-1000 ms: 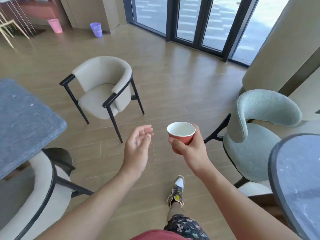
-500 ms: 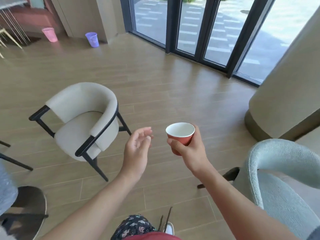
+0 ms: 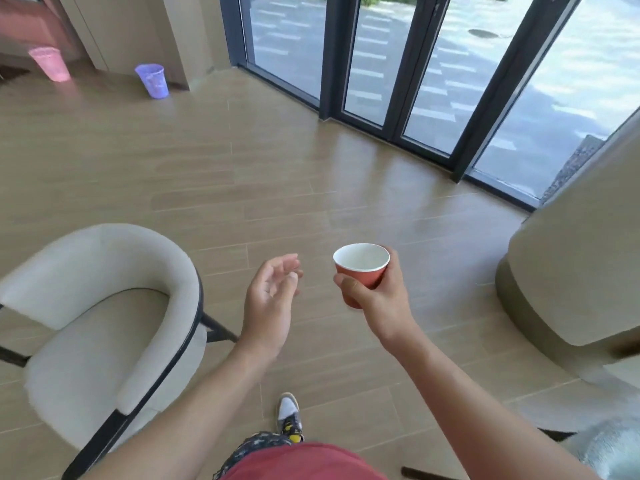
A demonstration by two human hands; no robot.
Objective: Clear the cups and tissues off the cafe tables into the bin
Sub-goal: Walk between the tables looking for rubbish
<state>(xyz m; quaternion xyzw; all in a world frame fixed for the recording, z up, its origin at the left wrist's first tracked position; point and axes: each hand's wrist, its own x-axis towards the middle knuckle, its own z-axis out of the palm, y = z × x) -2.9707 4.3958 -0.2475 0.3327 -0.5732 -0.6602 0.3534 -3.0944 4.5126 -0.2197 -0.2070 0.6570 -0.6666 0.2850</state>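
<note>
My right hand (image 3: 379, 299) holds a red paper cup (image 3: 362, 271) upright at chest height; its white inside looks empty. My left hand (image 3: 272, 299) hangs beside it, palm turned inward, fingers loosely curled and apart, holding nothing. Far across the wooden floor stand two bins against the back wall: a purple bin (image 3: 152, 80) and a pink bin (image 3: 51, 63) further left. No tissues or tables show in this view.
A cream armchair (image 3: 100, 306) with black legs stands close at my left. A thick beige round column (image 3: 581, 258) rises at my right. Dark-framed glass doors (image 3: 398, 64) fill the back. Bare wooden floor stretches from me toward the bins.
I have walked forward: the tables and the green chair dropped out of view, the cream chair slid to my lower left, the bins came closer. Both hands kept their pose.
</note>
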